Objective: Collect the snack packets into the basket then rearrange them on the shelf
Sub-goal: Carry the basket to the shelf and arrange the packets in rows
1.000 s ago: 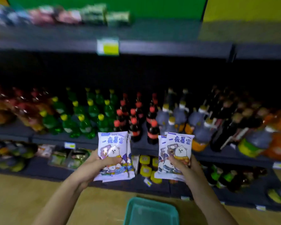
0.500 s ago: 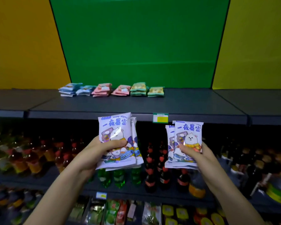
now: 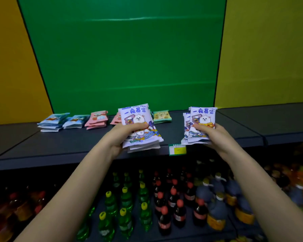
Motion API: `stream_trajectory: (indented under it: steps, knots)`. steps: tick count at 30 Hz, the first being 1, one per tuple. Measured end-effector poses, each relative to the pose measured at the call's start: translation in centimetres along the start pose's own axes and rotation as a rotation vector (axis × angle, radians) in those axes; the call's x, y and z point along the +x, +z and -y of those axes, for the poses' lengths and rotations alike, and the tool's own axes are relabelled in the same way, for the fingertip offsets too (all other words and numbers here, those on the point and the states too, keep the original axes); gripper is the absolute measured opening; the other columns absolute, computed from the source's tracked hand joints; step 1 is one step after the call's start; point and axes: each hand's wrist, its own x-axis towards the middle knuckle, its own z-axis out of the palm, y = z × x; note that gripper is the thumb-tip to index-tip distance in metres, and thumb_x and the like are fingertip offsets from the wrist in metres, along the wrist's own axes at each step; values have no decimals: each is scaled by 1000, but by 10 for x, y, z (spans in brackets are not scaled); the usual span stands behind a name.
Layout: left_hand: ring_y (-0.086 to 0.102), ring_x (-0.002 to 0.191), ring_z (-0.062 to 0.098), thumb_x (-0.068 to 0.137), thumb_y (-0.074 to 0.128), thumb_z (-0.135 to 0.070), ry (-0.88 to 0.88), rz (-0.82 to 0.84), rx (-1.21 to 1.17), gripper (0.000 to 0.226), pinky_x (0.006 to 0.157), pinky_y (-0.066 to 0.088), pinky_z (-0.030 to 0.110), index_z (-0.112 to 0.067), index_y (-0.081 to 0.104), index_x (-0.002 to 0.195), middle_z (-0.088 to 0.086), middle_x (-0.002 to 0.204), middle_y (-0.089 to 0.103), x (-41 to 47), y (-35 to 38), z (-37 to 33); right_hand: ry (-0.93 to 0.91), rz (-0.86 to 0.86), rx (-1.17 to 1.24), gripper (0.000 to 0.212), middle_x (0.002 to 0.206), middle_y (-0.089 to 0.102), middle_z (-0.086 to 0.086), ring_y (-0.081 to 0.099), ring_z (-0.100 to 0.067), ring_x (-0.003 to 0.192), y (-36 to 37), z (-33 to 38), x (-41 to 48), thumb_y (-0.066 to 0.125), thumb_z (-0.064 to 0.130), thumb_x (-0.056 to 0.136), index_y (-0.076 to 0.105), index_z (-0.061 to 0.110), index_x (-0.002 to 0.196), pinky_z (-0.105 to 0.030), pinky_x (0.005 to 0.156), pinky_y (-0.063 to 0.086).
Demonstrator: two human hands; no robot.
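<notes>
My left hand point(image 3: 124, 135) grips a stack of white-and-purple snack packets point(image 3: 136, 117) with a cartoon dog, held upright over the front of the dark top shelf point(image 3: 59, 145). My right hand point(image 3: 210, 135) grips a second stack of the same packets point(image 3: 202, 117), a little to the right, above the shelf's front edge. Along the back of the shelf lie small piles: blue packets point(image 3: 53, 122), more blue packets point(image 3: 75, 121), pink packets point(image 3: 97, 119) and a yellow-green pile point(image 3: 162, 116). Another pink pile point(image 3: 116, 119) is partly hidden behind the left stack. The basket is out of view.
A green panel point(image 3: 122, 58) backs the shelf, with yellow walls on either side. A yellow price tag point(image 3: 177, 149) hangs on the shelf's front edge. Below stand rows of green bottles point(image 3: 124, 203), red-capped dark bottles point(image 3: 171, 198) and blue-labelled bottles point(image 3: 217, 198).
The view has tilted up from the lower shelves and the teal basket to the top shelf. Both hands have risen with their packet stacks, from bottle-shelf level to over the top shelf.
</notes>
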Motion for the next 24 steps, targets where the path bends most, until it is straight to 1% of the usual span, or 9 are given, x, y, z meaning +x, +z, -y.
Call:
stream_trajectory:
  steps: [2,4,7,11,12,14,17,21,24]
  knots:
    - [70,56,13,79,67,-7,-20,20,-7,6,56,59,24,-8,68,84,4,67,74,22,5,-3,19,-6,-10,12,76,75,3,70,-11,70,-8,-1,20,66,17,83,67,13,94,-24,64,55]
    - [70,56,14,79,67,-7,-26,34,-16,4,59,60,24,-9,67,82,4,66,74,42,12,-6,45,-2,-20,13,71,75,5,71,-9,66,-18,-3,41,66,17,82,67,12,94,-21,60,56]
    - [68,49,13,81,65,-3,-20,26,-20,6,53,58,25,-7,65,76,4,58,72,70,29,-12,74,-19,-26,18,70,74,5,70,-11,65,-35,-3,76,66,18,82,67,11,99,-19,59,56]
    - [68,49,11,82,65,-6,-31,54,1,4,61,58,28,-7,64,78,3,58,72,117,56,-13,94,-37,-69,25,79,74,-1,67,-16,71,-59,-3,127,65,19,82,66,9,106,-28,80,53]
    - [68,49,11,82,65,-8,-36,63,12,4,60,58,27,-8,64,79,3,58,72,132,63,-12,98,-38,-84,24,75,74,1,67,-14,68,-65,-4,140,65,20,83,66,11,105,-28,80,52]
    - [68,49,11,83,66,-12,-53,65,20,6,59,58,27,-8,64,78,4,59,72,163,79,-9,109,-19,-118,17,63,72,6,66,-9,59,-78,-3,165,64,20,83,65,14,100,-21,67,54]
    - [69,52,14,81,69,-16,-96,59,27,10,64,58,32,-8,64,80,6,62,73,207,102,-4,123,23,-209,13,74,69,2,63,-8,59,-98,-1,196,62,20,85,64,15,97,-11,46,49]
    - [68,49,14,83,66,-14,-144,53,79,10,59,58,31,-6,62,78,7,59,72,260,129,5,150,80,-326,27,97,68,-3,63,-14,82,-117,-7,242,66,27,82,65,12,104,-24,67,46]
    - [67,48,14,84,66,-16,-192,35,130,14,58,58,28,-7,62,74,5,56,71,287,142,11,166,110,-334,26,97,66,-3,62,-13,82,-124,-16,267,69,26,81,63,11,102,-22,67,48]
